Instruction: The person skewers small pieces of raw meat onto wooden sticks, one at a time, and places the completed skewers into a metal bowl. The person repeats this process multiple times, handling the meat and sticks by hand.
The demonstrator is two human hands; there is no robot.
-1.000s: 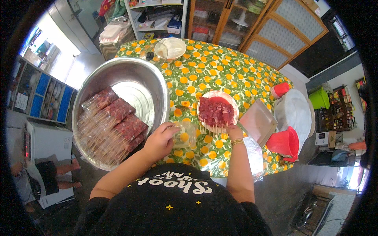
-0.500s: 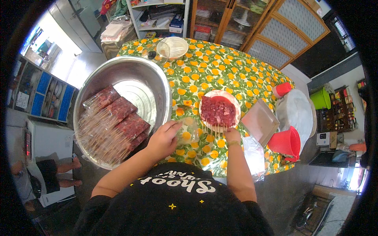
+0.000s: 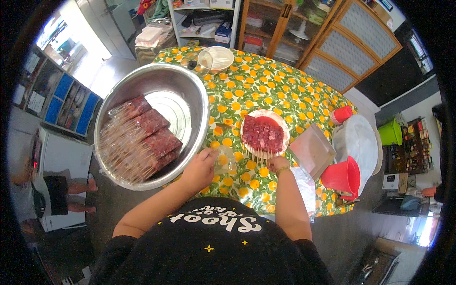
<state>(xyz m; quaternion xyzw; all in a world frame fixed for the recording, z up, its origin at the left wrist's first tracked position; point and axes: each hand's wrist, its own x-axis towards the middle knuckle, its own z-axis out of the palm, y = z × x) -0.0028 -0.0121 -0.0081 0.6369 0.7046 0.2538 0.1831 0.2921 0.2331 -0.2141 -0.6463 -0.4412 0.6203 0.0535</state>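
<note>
My left hand (image 3: 200, 168) pinches the edge of a clear plastic bag (image 3: 226, 159) that spreads over the tablecloth. The fingers of my right hand (image 3: 278, 164) are closed at the stick ends of several raw meat skewers (image 3: 262, 135). Those skewers lie side by side on a round plate (image 3: 284, 125) with a pale rim, their sticks pointing toward me. Left of my left hand stands a large metal basin (image 3: 201, 90). Bundles of meat skewers wrapped in clear plastic (image 3: 154, 127) are stacked inside it.
On the orange-patterned tablecloth (image 3: 266, 85) stand a square tray (image 3: 311, 151), a red basket (image 3: 339, 176), a red cup (image 3: 342, 114) and a big round grey lid (image 3: 365, 142). Clear plastic (image 3: 304, 187) lies by my right forearm. A glass lid (image 3: 203, 64) and white bowl (image 3: 221, 58) sit at the back.
The whole view has shifted slightly. My right hand stays at the skewer sticks, and my left hand keeps its hold on the plastic bag.
</note>
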